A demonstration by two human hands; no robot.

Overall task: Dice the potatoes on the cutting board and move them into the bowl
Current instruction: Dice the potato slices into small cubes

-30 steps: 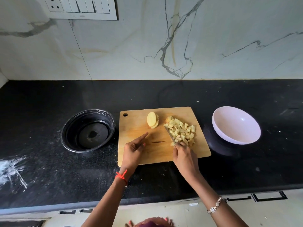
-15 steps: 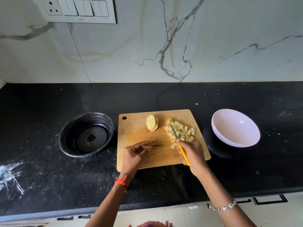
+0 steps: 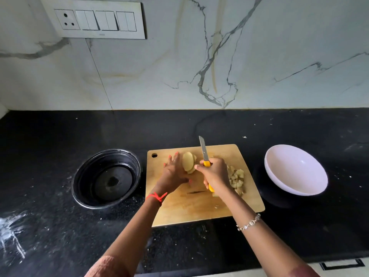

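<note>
A wooden cutting board [image 3: 247,156] lies on the black counter. A stack of potato slices [image 3: 188,162] stands on edge near its far middle. My left hand [image 3: 174,172] lies flat against the left side of the slices, fingers spread. My right hand [image 3: 214,173] grips the yellow handle of a knife [image 3: 204,150], blade pointing away, just right of the slices. A heap of diced potato [image 3: 236,179] lies on the board's right part, partly hidden by my right hand. A white bowl [image 3: 287,156] stands tilted right of the board, with nothing in it.
A black round container [image 3: 83,176] sits left of the board. White powder smears [image 3: 12,232] mark the counter at the near left. The marble wall with a switch panel [image 3: 95,19] rises behind. The counter's front edge runs along the bottom.
My left hand has moved from the board's near middle up to the potato slices. My right hand has lifted the knife off the diced heap and brought it left, beside the slices.
</note>
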